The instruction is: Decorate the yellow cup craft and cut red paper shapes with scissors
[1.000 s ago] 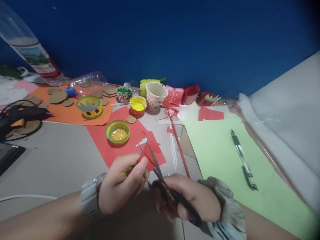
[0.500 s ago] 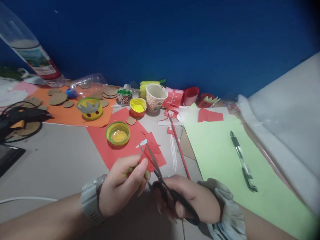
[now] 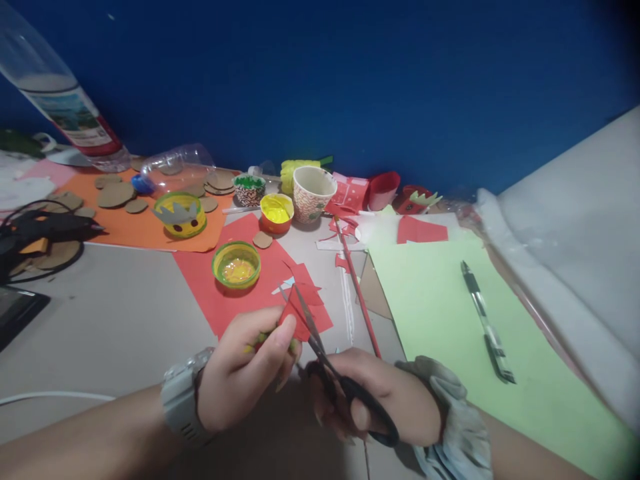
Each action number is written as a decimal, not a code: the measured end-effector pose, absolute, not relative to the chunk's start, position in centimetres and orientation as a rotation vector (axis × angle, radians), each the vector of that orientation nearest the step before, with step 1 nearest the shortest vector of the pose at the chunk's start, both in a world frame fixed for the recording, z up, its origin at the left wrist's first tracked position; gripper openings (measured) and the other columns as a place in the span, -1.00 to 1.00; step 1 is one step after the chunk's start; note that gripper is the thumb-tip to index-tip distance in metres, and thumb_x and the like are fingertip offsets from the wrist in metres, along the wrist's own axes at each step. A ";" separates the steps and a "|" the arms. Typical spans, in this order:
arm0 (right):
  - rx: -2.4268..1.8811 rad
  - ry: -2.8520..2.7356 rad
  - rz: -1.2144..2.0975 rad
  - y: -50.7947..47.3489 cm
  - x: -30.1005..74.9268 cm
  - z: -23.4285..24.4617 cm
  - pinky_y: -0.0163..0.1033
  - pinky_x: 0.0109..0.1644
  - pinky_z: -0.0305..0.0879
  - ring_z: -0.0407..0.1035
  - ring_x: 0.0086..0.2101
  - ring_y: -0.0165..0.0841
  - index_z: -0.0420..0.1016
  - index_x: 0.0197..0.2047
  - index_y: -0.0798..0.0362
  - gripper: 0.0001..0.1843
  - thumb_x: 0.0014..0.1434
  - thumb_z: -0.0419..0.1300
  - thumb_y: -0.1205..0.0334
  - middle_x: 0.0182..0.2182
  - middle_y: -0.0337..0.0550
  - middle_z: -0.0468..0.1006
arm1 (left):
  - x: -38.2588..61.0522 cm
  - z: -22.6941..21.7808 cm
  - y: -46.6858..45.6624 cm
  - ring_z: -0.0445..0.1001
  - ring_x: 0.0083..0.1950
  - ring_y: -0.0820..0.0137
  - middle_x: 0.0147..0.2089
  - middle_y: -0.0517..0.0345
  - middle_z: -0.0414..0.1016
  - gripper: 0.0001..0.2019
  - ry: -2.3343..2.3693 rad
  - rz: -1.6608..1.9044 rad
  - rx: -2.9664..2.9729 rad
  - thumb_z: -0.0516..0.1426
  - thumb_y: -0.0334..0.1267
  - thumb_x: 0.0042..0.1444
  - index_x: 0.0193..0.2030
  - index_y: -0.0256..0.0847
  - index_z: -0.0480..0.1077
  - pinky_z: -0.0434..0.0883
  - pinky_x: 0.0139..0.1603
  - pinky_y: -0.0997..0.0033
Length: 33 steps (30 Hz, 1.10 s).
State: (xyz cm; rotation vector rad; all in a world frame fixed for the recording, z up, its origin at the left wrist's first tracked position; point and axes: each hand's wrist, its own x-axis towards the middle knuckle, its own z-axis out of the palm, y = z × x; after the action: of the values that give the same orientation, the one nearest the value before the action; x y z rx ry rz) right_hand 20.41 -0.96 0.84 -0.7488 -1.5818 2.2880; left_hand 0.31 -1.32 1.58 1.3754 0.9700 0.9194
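Observation:
My left hand (image 3: pixel 245 373), with a grey watch on the wrist, pinches a small piece of red paper (image 3: pixel 295 313) that shows a bit of yellow-green near my fingers. My right hand (image 3: pixel 373 397), a grey scrunchie at its wrist, grips black-handled scissors (image 3: pixel 327 363). The blades point up and away and meet the red piece. Both hands hover low over the grey table (image 3: pixel 115 320), just in front of a red paper sheet (image 3: pixel 225 293).
A yellow-green lid (image 3: pixel 236 263) sits on the red sheet. Behind are a yellow paint cup (image 3: pixel 276 211), a green paint cup (image 3: pixel 249 188), a paper cup (image 3: pixel 311 192), cardboard discs on orange paper (image 3: pixel 145 230), a glue gun (image 3: pixel 45 230). Right: light green paper (image 3: pixel 440 313) with a pen (image 3: pixel 486 320), a red stick (image 3: pixel 356 283).
The scissor blades have closed a little on the red piece; my hands have barely shifted.

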 end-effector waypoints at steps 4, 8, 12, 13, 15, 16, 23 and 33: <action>-0.685 -1.655 2.287 -0.6 20.6 0.8 -0.43 -0.60 0.17 0.19 -0.62 -0.54 0.35 -0.35 0.17 -0.31 0.09 0.09 -0.42 -0.55 -0.25 0.34 | 0.3 1.7 -1.3 0.19 -0.63 0.56 -0.67 0.30 0.22 -0.56 0.971 0.908 1.368 -0.12 -0.20 0.38 -0.57 -0.19 0.20 0.18 -0.58 0.57; -0.643 -1.665 2.297 -0.4 20.6 0.9 -0.43 -0.59 0.19 0.20 -0.61 -0.54 0.34 -0.33 0.17 -0.32 0.13 0.06 -0.41 -0.52 -0.23 0.35 | 0.4 1.8 -1.3 0.20 -0.63 0.56 -0.67 0.30 0.22 -0.56 0.968 0.924 1.403 -0.12 -0.24 0.37 -0.57 -0.19 0.21 0.19 -0.57 0.58; -0.637 -1.658 2.291 -0.4 20.6 1.0 -0.43 -0.57 0.19 0.20 -0.60 -0.53 0.34 -0.33 0.17 -0.32 0.13 0.06 -0.40 -0.53 -0.23 0.34 | 0.5 1.8 -1.2 0.21 -0.63 0.57 -0.67 0.30 0.24 -0.56 0.972 0.938 1.417 -0.11 -0.23 0.37 -0.57 -0.20 0.21 0.19 -0.57 0.58; -0.636 -1.651 2.290 -0.5 20.6 0.9 -0.44 -0.58 0.18 0.19 -0.61 -0.54 0.33 -0.33 0.17 -0.32 0.14 0.07 -0.40 -0.53 -0.23 0.33 | 0.4 1.8 -1.2 0.21 -0.63 0.57 -0.68 0.30 0.24 -0.56 0.977 0.936 1.407 -0.11 -0.23 0.37 -0.57 -0.19 0.21 0.19 -0.58 0.58; -0.655 -1.617 2.292 -0.6 20.6 0.8 -0.45 -0.60 0.15 0.17 -0.63 -0.56 0.33 -0.33 0.18 -0.33 0.13 0.08 -0.39 -0.55 -0.24 0.33 | 0.4 1.7 -1.3 0.20 -0.63 0.56 -0.68 0.30 0.25 -0.56 0.986 0.930 1.393 -0.11 -0.21 0.37 -0.58 -0.19 0.21 0.19 -0.58 0.58; -0.672 -1.596 2.293 -0.7 20.5 0.8 -0.46 -0.61 0.14 0.17 -0.63 -0.56 0.33 -0.34 0.18 -0.32 0.12 0.09 -0.40 -0.55 -0.24 0.33 | 0.4 1.7 -1.3 0.20 -0.63 0.56 -0.68 0.29 0.25 -0.55 0.994 0.926 1.389 -0.11 -0.21 0.37 -0.58 -0.19 0.21 0.20 -0.57 0.58; -0.733 -1.563 2.277 -1.1 20.4 0.6 -0.47 -0.62 0.12 0.17 -0.64 -0.56 0.32 -0.38 0.16 -0.33 0.07 0.13 -0.40 -0.58 -0.27 0.32 | 0.4 1.7 -1.3 0.17 -0.66 0.56 -0.72 0.31 0.22 -0.56 1.049 0.897 1.330 -0.09 -0.17 0.34 -0.60 -0.18 0.20 0.19 -0.60 0.57; -0.777 -1.516 2.274 -1.1 20.2 0.9 -0.46 -0.63 0.07 0.13 -0.66 -0.58 0.34 -0.42 0.16 -0.31 0.00 0.18 -0.42 -0.63 -0.32 0.30 | 0.8 1.9 -1.3 0.16 -0.68 0.57 -0.71 0.34 0.18 -0.59 1.056 0.917 1.267 -0.07 -0.17 0.30 -0.60 -0.17 0.17 0.16 -0.64 0.60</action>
State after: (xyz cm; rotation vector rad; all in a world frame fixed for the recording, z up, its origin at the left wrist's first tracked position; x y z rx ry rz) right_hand 20.18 -1.08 0.91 -0.7769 -1.5161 2.2738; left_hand 0.83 -1.26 1.87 1.2669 1.0555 0.9170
